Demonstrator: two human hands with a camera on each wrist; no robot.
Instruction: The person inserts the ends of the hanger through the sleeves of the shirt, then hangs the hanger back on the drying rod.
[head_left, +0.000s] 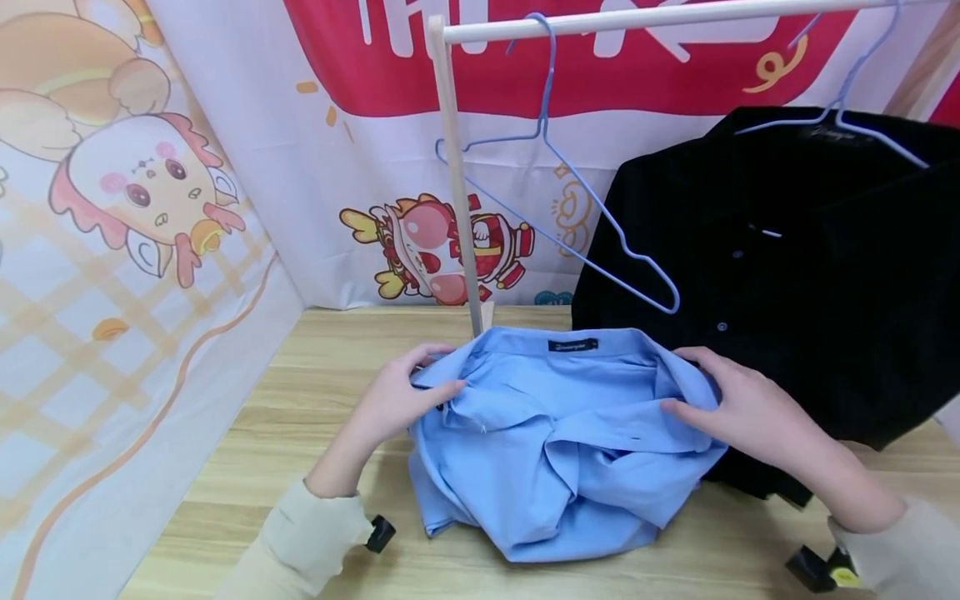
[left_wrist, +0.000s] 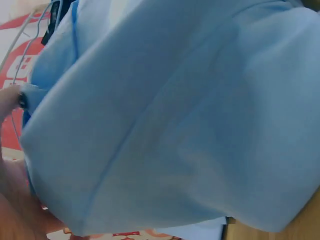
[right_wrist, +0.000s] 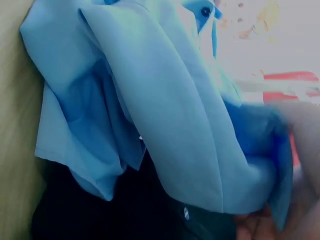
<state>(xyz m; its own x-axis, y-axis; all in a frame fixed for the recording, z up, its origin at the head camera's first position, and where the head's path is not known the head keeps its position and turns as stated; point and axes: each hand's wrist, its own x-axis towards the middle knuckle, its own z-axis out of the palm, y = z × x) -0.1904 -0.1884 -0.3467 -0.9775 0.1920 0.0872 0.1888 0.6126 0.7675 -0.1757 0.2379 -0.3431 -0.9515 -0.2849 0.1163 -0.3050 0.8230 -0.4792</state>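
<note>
A light blue shirt (head_left: 525, 467) is bunched above the wooden table, its collar spread apart and a dark label (head_left: 572, 345) showing at the back of the neck. On the left side of the collar, my left hand (head_left: 397, 396) grips the cloth between thumb and fingers. My right hand (head_left: 738, 404) holds the opposite side the same way. The left wrist view is mostly filled by the blue cloth (left_wrist: 165, 125), with the thumb at its edge. In the right wrist view the fingers (right_wrist: 260, 226) are partly behind the folded collar cloth (right_wrist: 200, 125).
An unused blue wire hanger (head_left: 628, 242) hangs from the white rail (head_left: 675, 15) behind the shirt. To its right, a black shirt (head_left: 675, 233) hangs on a second blue hanger (head_left: 840, 104). The rail's post (head_left: 459, 167) stands just behind the collar. Printed cloth (head_left: 225, 50) covers the walls.
</note>
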